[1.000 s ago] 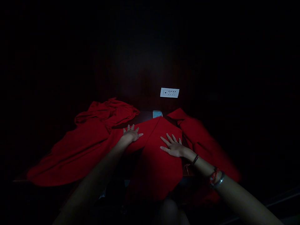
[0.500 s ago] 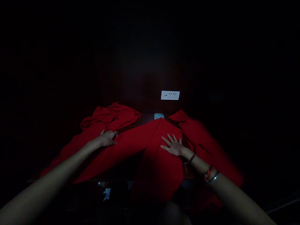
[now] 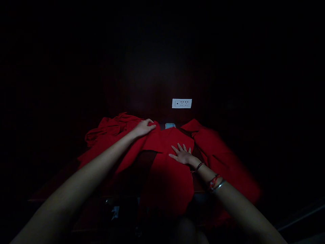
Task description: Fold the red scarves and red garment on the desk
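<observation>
Red fabric (image 3: 169, 179) lies across a dark table, one long part hanging down over the front edge. My right hand (image 3: 181, 155) is pressed flat on it, fingers spread, with bracelets at the wrist. Up and to the left, my left hand (image 3: 144, 128) is closed on a raised, folded-over part of the same fabric, near the table's back. Its fingertips are partly hidden in the cloth. Beyond my left forearm sits a crumpled heap of red cloth (image 3: 101, 128). Another red piece (image 3: 215, 145) lies to the right of my right hand.
A white socket panel (image 3: 181, 103) is on the dark wall behind the table. A small pale item (image 3: 170, 125), blurred out, lies at the table's back. Below the front edge there is a whitish scrap (image 3: 115, 211). Deep shadow hides most of the surroundings.
My left hand has moved up and to the right, carrying the left part of the red fabric with it and folding it over. My right hand stays flat on the fabric.
</observation>
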